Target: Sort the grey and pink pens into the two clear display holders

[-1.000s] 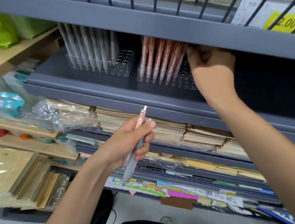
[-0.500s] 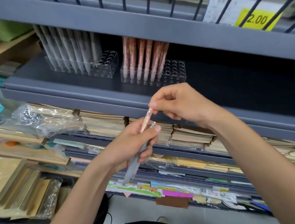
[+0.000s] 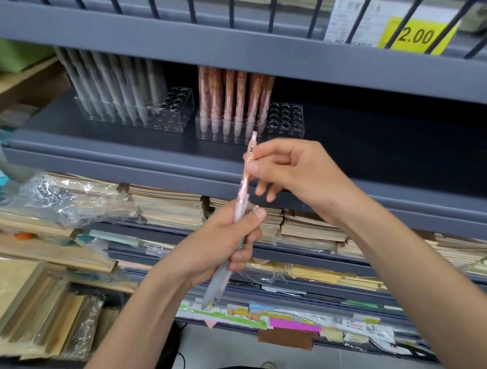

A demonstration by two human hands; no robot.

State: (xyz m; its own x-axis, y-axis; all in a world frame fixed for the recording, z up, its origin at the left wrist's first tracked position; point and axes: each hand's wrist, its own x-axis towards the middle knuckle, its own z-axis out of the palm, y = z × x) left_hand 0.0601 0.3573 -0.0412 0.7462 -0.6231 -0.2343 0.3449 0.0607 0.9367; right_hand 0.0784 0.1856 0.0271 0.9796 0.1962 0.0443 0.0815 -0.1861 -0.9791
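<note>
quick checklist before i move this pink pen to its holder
1. The right hand pinches the pink pen near its top: ok.
2. That pen free of the left hand: not ok, its lower end sits in that grip.
3. The left hand holds the grey pen: ok.
4. The right holder, with the pink pens, has empty holes: ok.
5. Tip retracted: cannot tell.

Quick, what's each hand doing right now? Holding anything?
Left hand: gripping the grey pen, with the lower end of the pink pen also in its fingers.
Right hand: pinching the pink pen near its top.
</note>
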